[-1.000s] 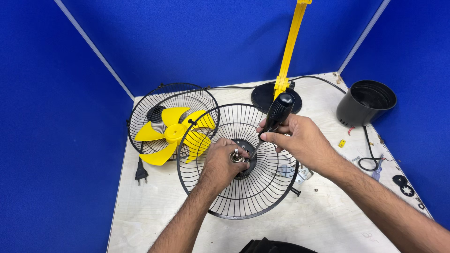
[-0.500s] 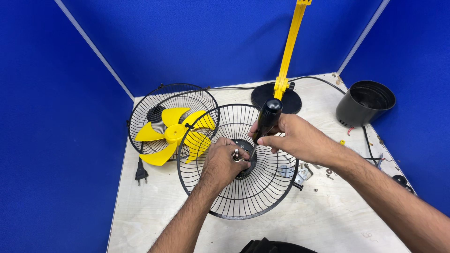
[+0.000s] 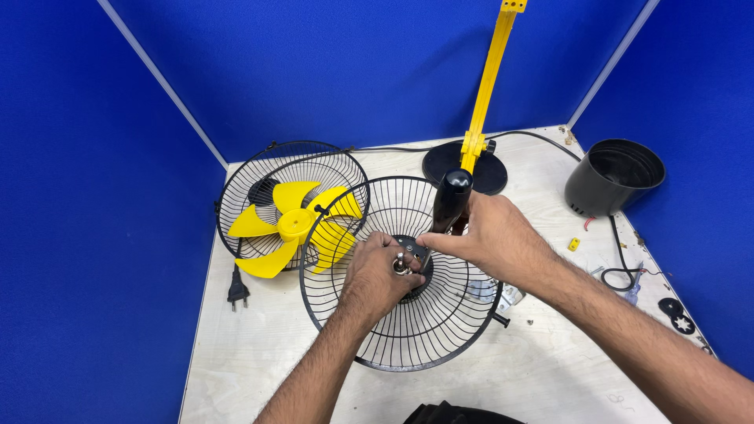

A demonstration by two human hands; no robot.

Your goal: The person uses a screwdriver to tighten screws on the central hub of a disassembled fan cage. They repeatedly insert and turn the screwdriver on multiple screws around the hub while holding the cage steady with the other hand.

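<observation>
Wire fan guard [image 3: 400, 314], black and bowl-shaped, lying at the centre of the desk [image 3: 550, 377], its round black hub [image 3: 416, 259] in the middle of the spokes. A small metal part [image 3: 400, 265] shows at the hub, pinched between the fingertips of the left hand [image 3: 375, 276]; that grip is closed tight on the part, the fingers curled over the hub. The right hand [image 3: 491, 239] comes in from 4 o'clock and is wrapped around the lower end of a black handle [image 3: 451, 200] that stands nearly upright from the hub toward 12 o'clock; this grip is closed on the handle, with the thumb and forefinger reaching down to the hub. What the handle's tip meets is hidden by the fingers.

At 10 o'clock of the guard, overlapping its rim, lies a second black guard [image 3: 267, 169] carrying a yellow fan blade [image 3: 294, 226]. A black plug [image 3: 237, 292] rests just beside it at 9 o'clock. At 12 o'clock a yellow post [image 3: 491, 74] rises from a round black base [image 3: 495, 177]. At 2 o'clock stands a black cup-shaped housing [image 3: 613, 177], well apart. Small loose parts and a black cable [image 3: 620, 259] lie at 3 o'clock.

The desk is pale plywood, closed in by blue partition walls [image 3: 353, 71] on three sides.
</observation>
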